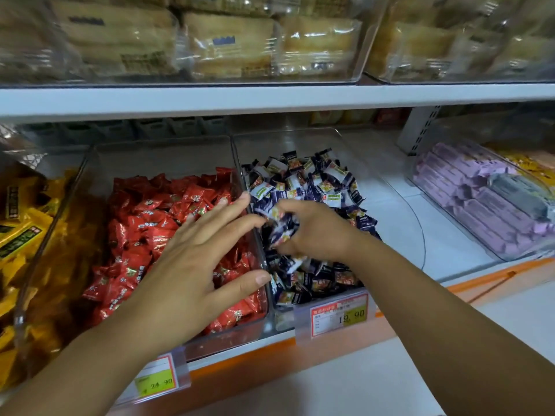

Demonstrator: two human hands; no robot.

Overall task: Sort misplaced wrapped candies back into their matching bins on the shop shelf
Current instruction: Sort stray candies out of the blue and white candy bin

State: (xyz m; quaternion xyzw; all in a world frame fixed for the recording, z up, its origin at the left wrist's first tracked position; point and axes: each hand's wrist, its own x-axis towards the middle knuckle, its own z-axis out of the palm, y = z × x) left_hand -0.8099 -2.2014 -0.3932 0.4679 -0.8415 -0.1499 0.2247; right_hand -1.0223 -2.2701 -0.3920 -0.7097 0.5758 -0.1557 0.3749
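1. Head view, hands. The right hand (315, 235) is clenched round a small clutch of dark-blue wrapped candies (282, 229), held just above the pile in the dark-blue candy bin (300, 142). The left hand (195, 253) is released, with fingers spread and straight and gripping nothing. It lies over the red wrapped candies (144, 223) in the red candy bin (150, 157).
2. Handling, as a judgement. The pieces look light and small, with a firm core inside crinkly film. The glossy film is likely slippery, so a loose handful may shed a piece. The safest hold is a pinch across the body or on a twisted wrapper end. The candies do not look fragile.
3. Edges. The two bins share a clear upright wall (240, 175), and the left fingertips reach it. The wall is hard to see, and candies carried across it must clear its rim.
4. Overhead, the upper shelf (270, 97) caps the lifting height, so movements should stay low and go forward.
5. Open room. Bare white floor (390, 220) lies to the right of the dark-blue pile. Purple packs (480, 199) sit well apart on the right, and yellow packets (18, 229) are on the far left.
6. A price tag (339, 315) juts out at the front lip, under the right forearm.
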